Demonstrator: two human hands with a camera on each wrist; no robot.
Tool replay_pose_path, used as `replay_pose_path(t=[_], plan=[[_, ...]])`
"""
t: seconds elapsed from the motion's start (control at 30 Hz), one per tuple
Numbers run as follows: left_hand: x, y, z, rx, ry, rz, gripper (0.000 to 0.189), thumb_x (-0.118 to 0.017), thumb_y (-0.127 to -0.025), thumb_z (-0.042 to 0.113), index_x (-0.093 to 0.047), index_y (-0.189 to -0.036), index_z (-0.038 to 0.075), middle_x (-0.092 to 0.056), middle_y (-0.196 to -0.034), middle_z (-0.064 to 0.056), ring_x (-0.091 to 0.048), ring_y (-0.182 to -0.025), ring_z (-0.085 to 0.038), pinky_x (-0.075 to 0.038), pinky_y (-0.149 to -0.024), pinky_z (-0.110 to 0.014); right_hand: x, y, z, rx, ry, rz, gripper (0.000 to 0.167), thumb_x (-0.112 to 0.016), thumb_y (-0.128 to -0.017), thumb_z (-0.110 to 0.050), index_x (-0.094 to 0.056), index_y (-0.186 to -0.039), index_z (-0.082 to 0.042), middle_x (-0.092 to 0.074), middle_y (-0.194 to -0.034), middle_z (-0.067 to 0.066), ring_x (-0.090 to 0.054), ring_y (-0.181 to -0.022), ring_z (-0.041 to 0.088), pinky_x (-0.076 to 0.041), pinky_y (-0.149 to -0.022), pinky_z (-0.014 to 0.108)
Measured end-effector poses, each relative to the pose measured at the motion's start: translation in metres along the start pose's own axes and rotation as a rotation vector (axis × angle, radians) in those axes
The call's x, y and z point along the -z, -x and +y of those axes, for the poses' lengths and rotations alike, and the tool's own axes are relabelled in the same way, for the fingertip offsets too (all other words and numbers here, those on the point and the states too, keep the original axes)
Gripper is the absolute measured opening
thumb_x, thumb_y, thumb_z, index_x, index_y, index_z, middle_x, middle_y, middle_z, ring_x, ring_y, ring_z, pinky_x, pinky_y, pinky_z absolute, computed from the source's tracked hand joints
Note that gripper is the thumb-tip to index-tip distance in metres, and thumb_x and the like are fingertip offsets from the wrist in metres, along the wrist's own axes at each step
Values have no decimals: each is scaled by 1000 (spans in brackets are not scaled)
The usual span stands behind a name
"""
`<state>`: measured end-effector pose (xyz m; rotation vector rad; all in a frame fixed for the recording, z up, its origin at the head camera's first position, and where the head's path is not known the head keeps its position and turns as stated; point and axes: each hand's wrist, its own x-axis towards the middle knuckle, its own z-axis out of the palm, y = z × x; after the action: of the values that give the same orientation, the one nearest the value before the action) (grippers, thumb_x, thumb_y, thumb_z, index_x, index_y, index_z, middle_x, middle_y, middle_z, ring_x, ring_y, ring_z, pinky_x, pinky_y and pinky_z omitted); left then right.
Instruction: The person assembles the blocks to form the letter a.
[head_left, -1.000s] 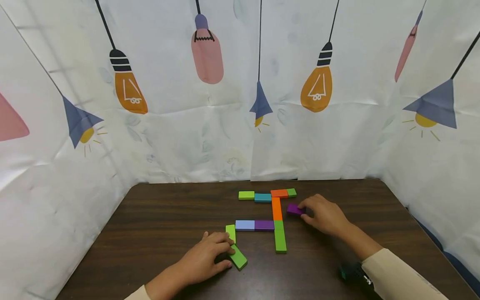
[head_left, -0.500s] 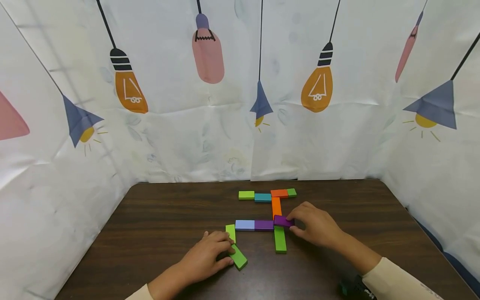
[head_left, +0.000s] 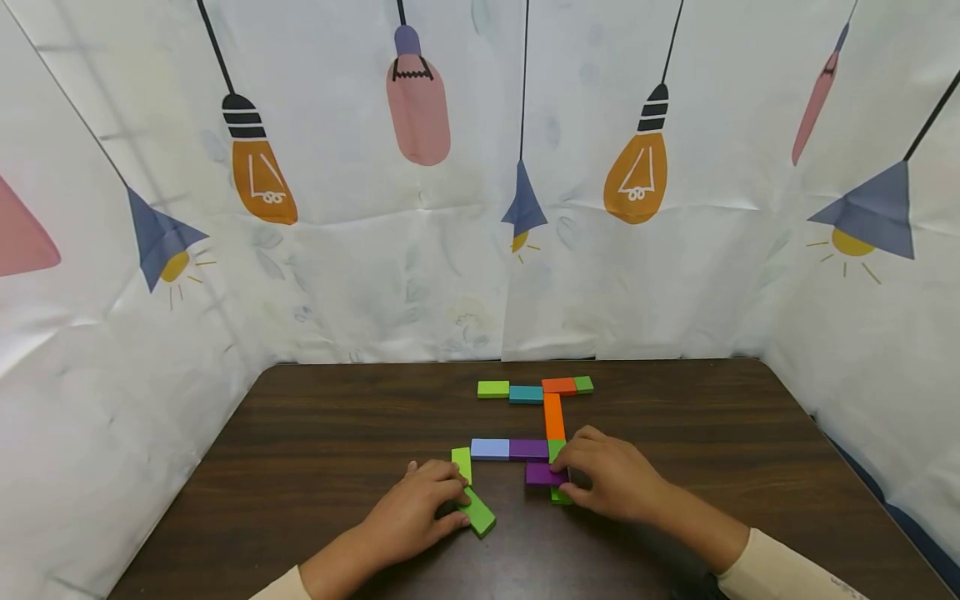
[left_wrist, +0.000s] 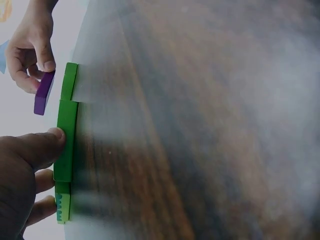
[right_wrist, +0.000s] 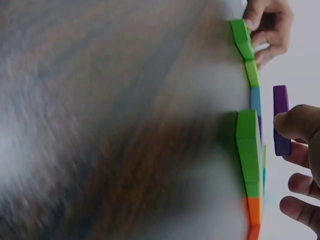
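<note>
Raised above the table, a purple block (head_left: 543,475) is pinched between the thumb and fingers of my right hand (head_left: 618,479). In the right wrist view this purple block (right_wrist: 281,120) is apart from the row below it. From the head it partly covers a green block (head_left: 560,497). My left hand (head_left: 412,510) holds a slanted green block (head_left: 478,512) at the lower left, thumb on its side; in the left wrist view that green block (left_wrist: 66,142) lies flat. Its upper end meets a light green block (head_left: 461,467), partly behind the fingers.
A light blue block (head_left: 490,450) and a flat purple block (head_left: 528,450) run across to the right-hand column. An orange block (head_left: 553,417) leads up to a top row with a teal block (head_left: 526,395) and a lime block (head_left: 493,389). Printed cloth (head_left: 375,275) encloses the table.
My right hand has carried the purple block from right of the orange block leftward and toward me, over the green column. The left hand has stayed at the slanted green block.
</note>
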<state>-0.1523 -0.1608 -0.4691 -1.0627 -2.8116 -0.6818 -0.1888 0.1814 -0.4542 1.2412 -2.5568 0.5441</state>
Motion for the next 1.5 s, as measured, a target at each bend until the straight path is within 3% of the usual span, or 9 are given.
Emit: replay_pose_path(t=[0.53,0.73,0.97,1.5], plan=[[-2,-3,2,4,-7,25,13,-82,-89,28,-73,-98,24,-61,-113,10,-57,-113,-15,-41,-90,-79,-10,-6,-18,75,-1,-53,21,-84,-85,-30,-76,-104,-25,-68,-103,-17,-56,-98,6,-53,-82,27],[0,0,0,-15,-2,3,13,-81,-91,27,-73,-101,24,-62,-120,8,-57,-117,-17,-41,-91,-78,-13,-6,-25,114,18,-63,21,-84,-85,-33,-75,-103,-26,-69,-103,-18,-56,-98,7,-52,-84,28],[4,3,-2,-18,-2,-45,21,-81,-90,32,-73,-109,24,-61,-129,5,-52,-133,-25,-38,-96,-78,-18,-5,-27,140,23,-87,20,-83,-86,-34,-75,-103,-27,-68,-102,-20,-56,-98,6,-51,-85,29],[7,6,-6,-62,20,-70,32,-84,-87,35,-70,-114,25,-59,-134,5,-50,-135,-29,-37,-95,-80,-23,-5,-28,170,24,-134,18,-80,-88,-34,-75,-104,-28,-67,-100,-21,-53,-96,7,-49,-85,29]])
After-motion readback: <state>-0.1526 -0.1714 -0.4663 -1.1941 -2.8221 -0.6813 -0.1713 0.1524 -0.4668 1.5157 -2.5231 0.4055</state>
